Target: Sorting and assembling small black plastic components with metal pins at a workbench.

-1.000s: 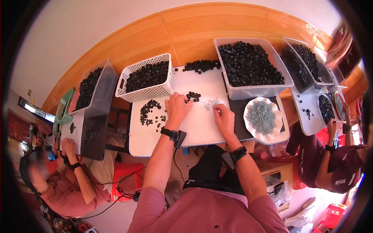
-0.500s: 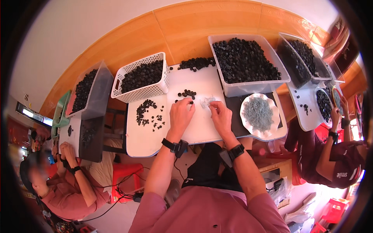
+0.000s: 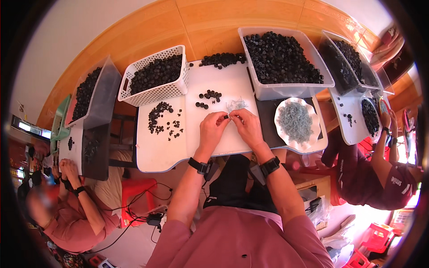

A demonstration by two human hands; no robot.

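Observation:
My left hand [image 3: 212, 130] and my right hand [image 3: 248, 129] meet over the white table, fingers pinched and tips touching. A small black round part is held in my left fingers, mostly covered now. What my right fingertips pinch is too small to make out. Just beyond them lies a small heap of thin pale-grey pieces [image 3: 237, 104]. A cluster of black round parts [image 3: 210, 94] sits further off to the left. More small black pieces [image 3: 159, 117] are scattered on the table's left side.
A white perforated basket [image 3: 154, 94] and a clear bin [image 3: 286, 92], both full of black parts, stand at the back. A scalloped white plate [image 3: 316, 117] holds grey pieces at right. Co-workers sit at tables on both sides, near a red stool [image 3: 134, 190].
My hands, apart before, have come together at the fingertips. My right hand has moved left, away from the small grey heap. The whole view has shifted slightly.

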